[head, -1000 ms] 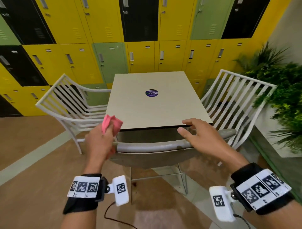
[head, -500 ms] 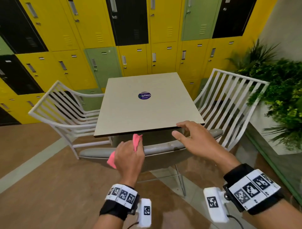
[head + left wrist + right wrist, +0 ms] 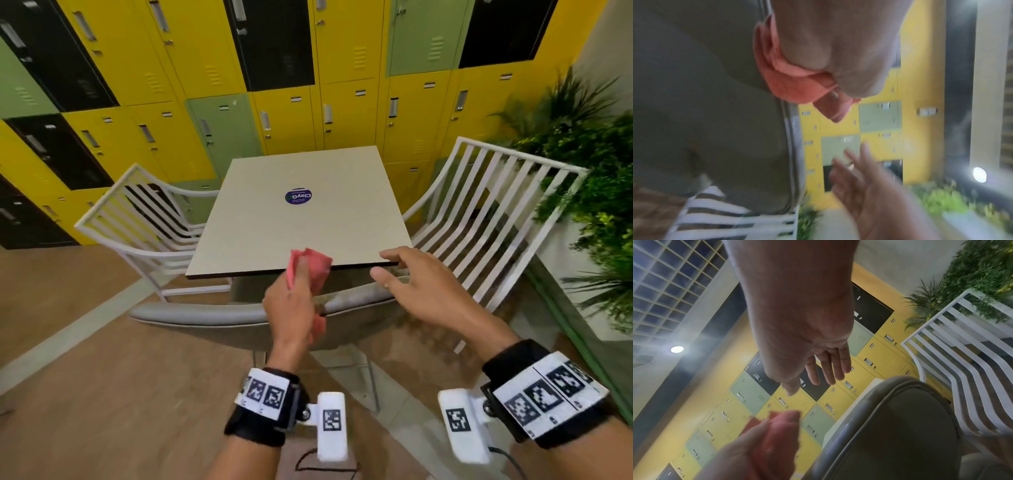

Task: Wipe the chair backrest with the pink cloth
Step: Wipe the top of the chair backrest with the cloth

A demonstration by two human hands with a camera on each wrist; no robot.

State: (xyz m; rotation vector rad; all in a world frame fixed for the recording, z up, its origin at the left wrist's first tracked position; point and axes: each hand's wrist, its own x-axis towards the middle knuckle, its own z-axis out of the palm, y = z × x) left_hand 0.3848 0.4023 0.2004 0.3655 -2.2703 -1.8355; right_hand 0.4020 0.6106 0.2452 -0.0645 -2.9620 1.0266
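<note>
2 hands [image 3: 291, 305], 1 pink cloth [image 3: 313, 265], 3 chairs [image 3: 212, 313], 1 table [image 3: 274, 233], 2 wrist cameras [image 3: 331, 425]

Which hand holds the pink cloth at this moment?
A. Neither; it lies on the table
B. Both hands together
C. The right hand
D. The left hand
D: the left hand grips the pink cloth at the grey chair backrest, while the right hand hovers open and holds nothing.

Nubbly pink cloth [image 3: 310, 270], seemingly matt padded grey backrest [image 3: 205, 313], smooth tabletop [image 3: 301, 233].
</note>
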